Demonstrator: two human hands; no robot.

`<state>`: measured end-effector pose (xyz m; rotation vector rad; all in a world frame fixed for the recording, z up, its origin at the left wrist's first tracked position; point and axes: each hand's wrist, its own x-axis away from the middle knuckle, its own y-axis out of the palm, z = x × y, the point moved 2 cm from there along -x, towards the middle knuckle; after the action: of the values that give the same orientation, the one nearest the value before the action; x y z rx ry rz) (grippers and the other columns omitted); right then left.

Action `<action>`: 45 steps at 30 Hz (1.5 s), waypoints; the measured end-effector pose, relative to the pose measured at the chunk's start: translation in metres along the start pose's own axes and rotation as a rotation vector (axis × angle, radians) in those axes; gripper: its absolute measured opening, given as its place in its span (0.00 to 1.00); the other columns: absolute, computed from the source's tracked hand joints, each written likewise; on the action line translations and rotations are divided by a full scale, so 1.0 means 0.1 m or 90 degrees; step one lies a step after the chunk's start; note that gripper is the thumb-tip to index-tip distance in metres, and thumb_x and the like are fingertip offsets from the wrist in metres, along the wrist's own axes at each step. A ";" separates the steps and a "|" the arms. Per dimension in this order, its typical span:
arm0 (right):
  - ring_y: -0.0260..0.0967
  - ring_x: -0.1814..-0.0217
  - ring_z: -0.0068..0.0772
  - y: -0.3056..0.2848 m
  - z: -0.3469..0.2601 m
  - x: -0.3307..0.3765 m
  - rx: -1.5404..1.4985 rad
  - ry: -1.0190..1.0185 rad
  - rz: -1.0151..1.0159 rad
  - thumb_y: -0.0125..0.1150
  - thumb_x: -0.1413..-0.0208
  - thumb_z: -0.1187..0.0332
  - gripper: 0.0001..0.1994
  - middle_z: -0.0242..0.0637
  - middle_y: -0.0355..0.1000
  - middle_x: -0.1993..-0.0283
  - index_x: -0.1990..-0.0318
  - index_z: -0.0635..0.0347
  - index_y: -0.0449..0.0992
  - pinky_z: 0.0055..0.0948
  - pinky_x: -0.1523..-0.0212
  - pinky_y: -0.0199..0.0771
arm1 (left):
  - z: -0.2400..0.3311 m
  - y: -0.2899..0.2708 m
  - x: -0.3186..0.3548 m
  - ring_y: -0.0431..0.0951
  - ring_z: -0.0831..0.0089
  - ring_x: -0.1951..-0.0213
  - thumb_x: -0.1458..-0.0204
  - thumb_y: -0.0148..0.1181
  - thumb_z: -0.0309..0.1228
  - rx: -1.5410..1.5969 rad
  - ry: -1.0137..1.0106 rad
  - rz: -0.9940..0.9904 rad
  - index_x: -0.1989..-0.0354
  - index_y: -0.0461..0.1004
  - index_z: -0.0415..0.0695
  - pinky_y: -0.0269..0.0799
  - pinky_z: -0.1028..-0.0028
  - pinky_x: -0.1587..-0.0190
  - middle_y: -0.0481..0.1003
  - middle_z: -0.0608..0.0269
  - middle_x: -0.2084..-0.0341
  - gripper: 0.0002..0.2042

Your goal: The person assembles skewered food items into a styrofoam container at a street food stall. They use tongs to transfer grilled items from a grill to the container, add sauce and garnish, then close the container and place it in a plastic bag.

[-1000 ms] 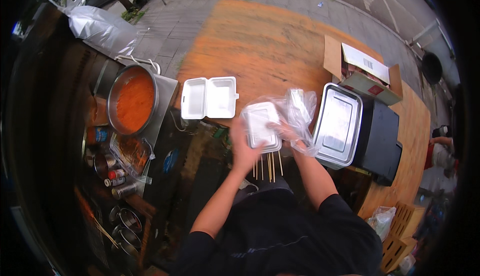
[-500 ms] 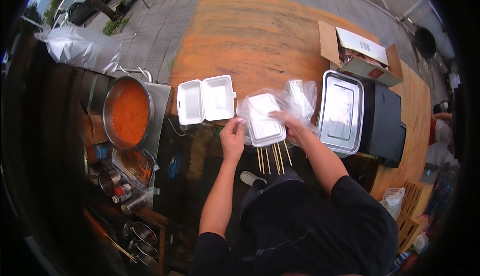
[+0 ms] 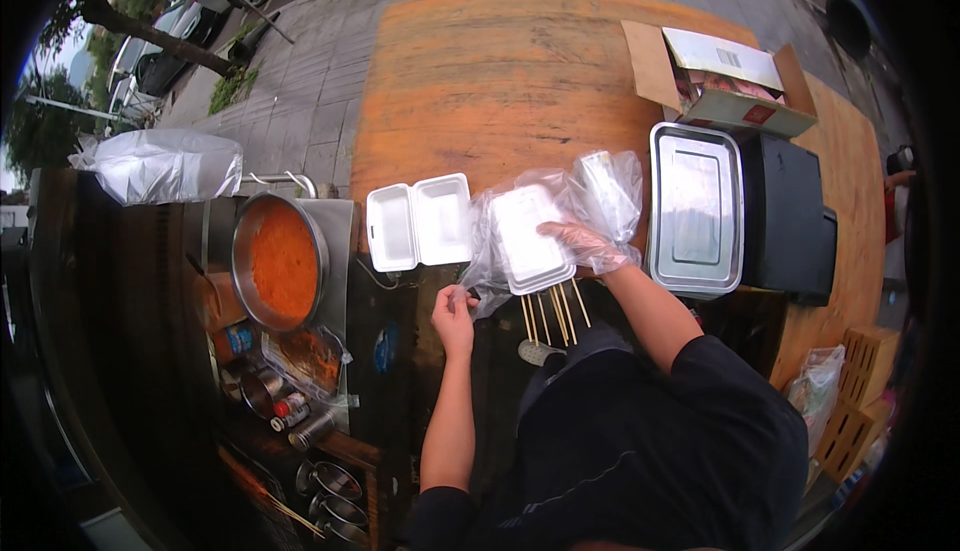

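A closed white foam takeaway box [image 3: 522,219] is at the table's near edge, with several thin wooden skewers [image 3: 559,315] sticking out from its near side. Clear plastic covers my right hand [image 3: 580,245]; whether it is a glove or part of a bag I cannot tell. Its fingers lie over the lid and hold the box from the right. My left hand [image 3: 455,317] pinches the edge of a clear plastic bag [image 3: 486,276] at the box's lower left. Left of these, an open, empty foam box [image 3: 441,219] rests on the table.
Behind my right hand lies a plastic-wrapped white bundle [image 3: 604,186]. A metal tray [image 3: 697,166], a dark box [image 3: 782,221] and an open carton [image 3: 742,106] stand on the right of the wooden table [image 3: 500,71]. At left is a metal basin [image 3: 283,261] of orange-red food.
My left hand has moved down and left, drawing the bag's edge away from the closed box. My right hand stays on the lid. The whole view has shifted slightly.
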<state>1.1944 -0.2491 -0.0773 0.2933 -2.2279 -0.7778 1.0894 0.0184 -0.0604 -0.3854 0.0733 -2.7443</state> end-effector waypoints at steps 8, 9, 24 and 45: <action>0.71 0.44 0.33 -0.18 -0.23 -0.22 0.260 -0.111 0.073 0.70 0.47 0.63 0.27 0.44 0.73 0.45 0.41 0.67 0.72 0.28 0.41 0.70 | 0.22 -0.22 0.34 0.70 0.83 0.76 0.41 0.60 0.26 -0.099 0.120 -0.042 0.66 0.78 0.33 0.64 0.81 0.70 0.72 0.68 0.77 0.07; 0.71 0.44 0.33 -0.13 -0.26 -0.23 0.222 -0.130 0.086 0.71 0.48 0.63 0.28 0.45 0.73 0.45 0.41 0.67 0.71 0.28 0.41 0.70 | 0.28 -0.23 0.33 0.72 0.80 0.73 0.43 0.61 0.24 -0.179 0.117 -0.064 0.66 0.78 0.33 0.66 0.80 0.68 0.73 0.66 0.74 0.05; 0.72 0.48 0.44 -0.02 -0.49 -0.24 0.555 -0.190 0.191 0.73 0.54 0.54 0.35 0.50 0.74 0.48 0.43 0.68 0.71 0.38 0.45 0.70 | 0.89 0.99 -0.34 0.50 0.54 0.28 0.57 0.67 0.30 -0.784 0.447 -0.649 0.75 0.84 0.47 0.52 0.43 0.33 0.52 0.64 0.28 0.03; 0.73 0.65 0.53 0.27 -0.04 1.22 0.763 -0.323 0.499 0.68 0.50 0.61 0.17 0.46 0.73 0.71 0.60 0.66 0.77 0.44 0.60 0.73 | 0.52 1.00 -0.34 0.53 0.50 0.29 0.53 0.62 0.29 -0.790 0.508 -0.592 0.73 0.85 0.43 0.63 0.56 0.39 0.53 0.62 0.28 0.06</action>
<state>1.1133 -0.2813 0.0122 -0.2731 -2.6999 1.0500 1.1693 -0.0619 -0.0294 0.5943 2.3147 -3.0616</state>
